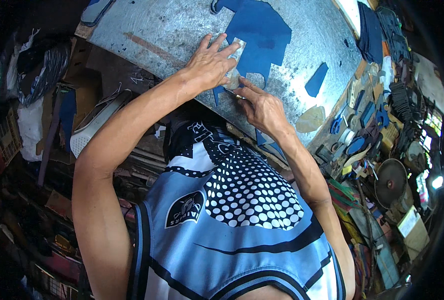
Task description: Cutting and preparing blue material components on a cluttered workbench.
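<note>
The left hand (208,66), fingers spread, presses a pale template (236,71) along the left side of a blue sheet (259,32) on the metal tabletop (152,31). The right hand (263,107) pinches a slim tool (239,96) at the template's near end. A dark badge (185,209) on the jersey (182,245) bears pale lettering.

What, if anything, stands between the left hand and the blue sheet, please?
A pale strip lies on the left part of the blue sheet, partly under the left hand. Nothing else visible stands between them.
</note>
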A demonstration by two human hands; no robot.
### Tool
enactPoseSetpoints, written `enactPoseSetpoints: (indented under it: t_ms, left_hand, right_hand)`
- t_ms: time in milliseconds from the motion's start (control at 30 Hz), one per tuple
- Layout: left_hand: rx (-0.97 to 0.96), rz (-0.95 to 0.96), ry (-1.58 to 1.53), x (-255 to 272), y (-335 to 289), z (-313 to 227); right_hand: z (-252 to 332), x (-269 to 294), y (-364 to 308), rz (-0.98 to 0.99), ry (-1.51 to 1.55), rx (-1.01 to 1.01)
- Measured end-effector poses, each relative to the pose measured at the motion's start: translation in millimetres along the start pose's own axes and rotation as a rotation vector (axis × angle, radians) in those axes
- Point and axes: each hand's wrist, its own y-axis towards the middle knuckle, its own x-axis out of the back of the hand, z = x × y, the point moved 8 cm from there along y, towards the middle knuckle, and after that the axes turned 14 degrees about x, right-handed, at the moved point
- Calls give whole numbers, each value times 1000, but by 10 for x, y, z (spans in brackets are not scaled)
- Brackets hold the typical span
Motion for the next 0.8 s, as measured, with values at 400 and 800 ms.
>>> enactPoseSetpoints:
  t_ms: [400, 800]
  left_hand:
    - [25, -8, 29, 29, -11, -17]
    - [94, -93, 2, 19, -55, -98]
  right_hand:
    - [-139, 122, 67, 135, 11, 142]
    - [-186, 193, 199, 175, -36, 365]
